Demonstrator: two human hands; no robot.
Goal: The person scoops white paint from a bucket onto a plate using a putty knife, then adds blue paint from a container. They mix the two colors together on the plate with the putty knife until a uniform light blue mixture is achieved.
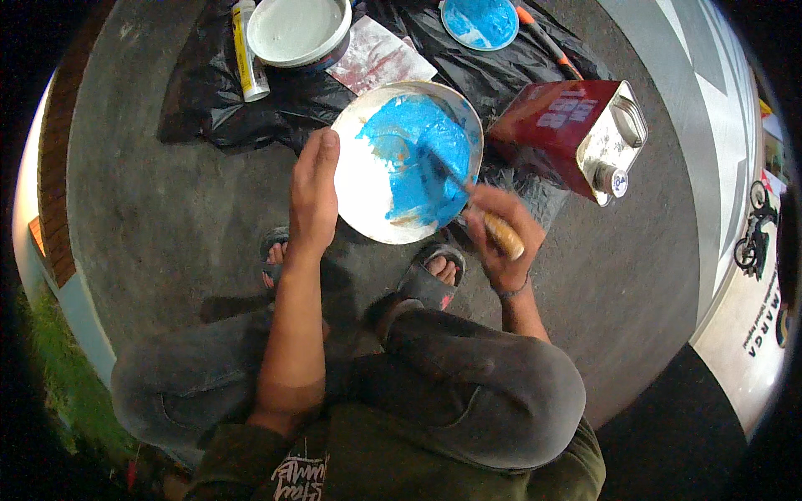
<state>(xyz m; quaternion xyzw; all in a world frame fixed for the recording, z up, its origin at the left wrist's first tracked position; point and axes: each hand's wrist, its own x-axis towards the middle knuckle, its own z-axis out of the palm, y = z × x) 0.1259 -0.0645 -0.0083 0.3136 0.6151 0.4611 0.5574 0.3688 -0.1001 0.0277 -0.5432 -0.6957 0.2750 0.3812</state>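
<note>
Before my knees is a round white bowl (361, 188), tilted a little, with thick bright blue paste (418, 125) spread over its right side. My left hand (315, 188) grips the bowl's left rim, thumb on top and the other fingers out of sight. A wooden-handled tool with a thin dark blade (505, 237) is held in my right hand (510, 238) at the bowl's lower right. Its blade reaches into the blue paste; the tip is blurred and partly sunk in, so its exact kind is unclear.
Black plastic sheeting (200, 108) lies beyond the bowl. On it are a white tub (288, 37), a yellow-and-white tube (249, 54), a stained sheet (380, 57), a blue-smeared lid (480, 21) and an orange-and-black tool (551, 46). A red can (568, 134) lies right of the bowl.
</note>
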